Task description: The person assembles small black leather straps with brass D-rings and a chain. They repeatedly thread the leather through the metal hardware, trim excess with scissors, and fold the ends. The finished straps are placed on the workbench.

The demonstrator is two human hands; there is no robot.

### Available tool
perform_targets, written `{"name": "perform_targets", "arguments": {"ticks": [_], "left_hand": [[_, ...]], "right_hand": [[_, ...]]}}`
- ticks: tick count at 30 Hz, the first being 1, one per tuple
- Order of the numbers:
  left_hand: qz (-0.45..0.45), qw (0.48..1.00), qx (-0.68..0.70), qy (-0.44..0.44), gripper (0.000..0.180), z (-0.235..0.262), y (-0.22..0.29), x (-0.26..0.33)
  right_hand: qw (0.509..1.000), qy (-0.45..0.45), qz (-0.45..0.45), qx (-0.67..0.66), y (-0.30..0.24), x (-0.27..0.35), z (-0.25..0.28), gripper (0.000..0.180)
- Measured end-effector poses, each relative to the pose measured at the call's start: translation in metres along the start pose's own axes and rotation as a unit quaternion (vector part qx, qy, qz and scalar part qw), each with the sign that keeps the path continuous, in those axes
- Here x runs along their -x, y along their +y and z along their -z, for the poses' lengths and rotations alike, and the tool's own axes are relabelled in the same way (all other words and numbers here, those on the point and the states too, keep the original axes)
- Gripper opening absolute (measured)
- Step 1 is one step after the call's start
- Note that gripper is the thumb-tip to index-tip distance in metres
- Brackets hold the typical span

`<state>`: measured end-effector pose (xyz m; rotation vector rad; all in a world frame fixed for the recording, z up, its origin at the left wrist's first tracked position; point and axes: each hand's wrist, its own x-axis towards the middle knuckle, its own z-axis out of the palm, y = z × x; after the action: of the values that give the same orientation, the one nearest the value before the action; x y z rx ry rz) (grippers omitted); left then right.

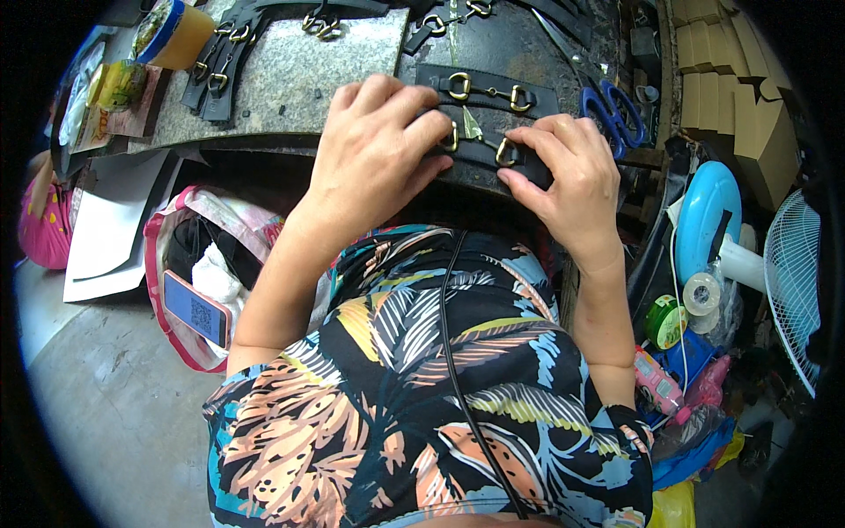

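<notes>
A black strap with gold-coloured D-shaped rings (478, 155) lies at the near edge of the worktable (343, 66). My left hand (380, 136) is closed on its left end, thumb and fingers pinching beside one ring. At the other ring, my right hand (570, 167) pinches the strap's right end between thumb and fingers. The fingertips partly cover both ends. Just beyond it rests a similar black strap with gold bit-shaped hardware (490, 91), flat on the dark surface. A small pale green scrap (473, 123) sits between these two straps.
More black straps with gold hardware (220, 75) lie at the table's far left. Blue-handled scissors (613, 119) are right of my right hand. An orange-sided tub (187, 40) stands back left. Cardboard boxes (764, 141) and a fan (795, 286) stand right; a bag (157, 273) holding a phone (195, 308) sits left.
</notes>
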<state>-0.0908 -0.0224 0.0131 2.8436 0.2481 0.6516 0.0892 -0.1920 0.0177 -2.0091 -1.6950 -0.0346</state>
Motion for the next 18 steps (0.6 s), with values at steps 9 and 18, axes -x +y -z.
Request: {"name": "perform_targets", "arguments": {"ticks": [9, 18], "left_hand": [[-0.027, 0.997, 0.051, 0.056, 0.036, -0.003, 0.011, 0.005], [0.009, 0.998, 0.010, 0.056, 0.032, -0.016, 0.003, -0.005]], "right_hand": [[0.995, 0.053, 0.049, -0.066, 0.004, 0.002, 0.008, 0.034], [0.998, 0.062, 0.008, 0.013, 0.010, 0.004, -0.004, 0.030]]}}
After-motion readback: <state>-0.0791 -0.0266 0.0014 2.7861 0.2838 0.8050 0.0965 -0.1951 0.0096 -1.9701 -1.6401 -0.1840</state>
